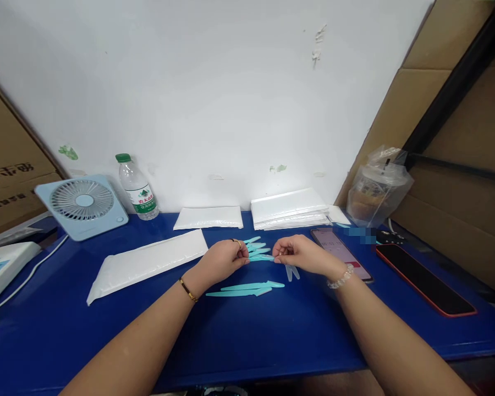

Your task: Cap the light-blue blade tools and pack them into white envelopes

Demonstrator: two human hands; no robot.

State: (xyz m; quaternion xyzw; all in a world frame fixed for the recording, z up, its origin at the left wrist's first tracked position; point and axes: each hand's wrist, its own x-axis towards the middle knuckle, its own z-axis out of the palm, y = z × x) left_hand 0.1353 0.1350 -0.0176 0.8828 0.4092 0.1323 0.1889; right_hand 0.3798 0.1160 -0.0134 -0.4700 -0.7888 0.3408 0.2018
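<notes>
My left hand is closed on several turquoise eyebrow razors, whose blade ends fan out to the right. With fingers pinched, my right hand holds a small clear piece, apparently a blade cover, at the tip of the lowest razor. Below that hand, two clear blade covers stick out or lie on the table; which of these I cannot tell. Nearer to me, two more turquoise eyebrow razors lie side by side on the blue table.
White padded envelopes lie at left and along the wall, with a stack of envelopes. Phones rest at right, near a bagged drink cup. A blue fan and water bottle stand at back left.
</notes>
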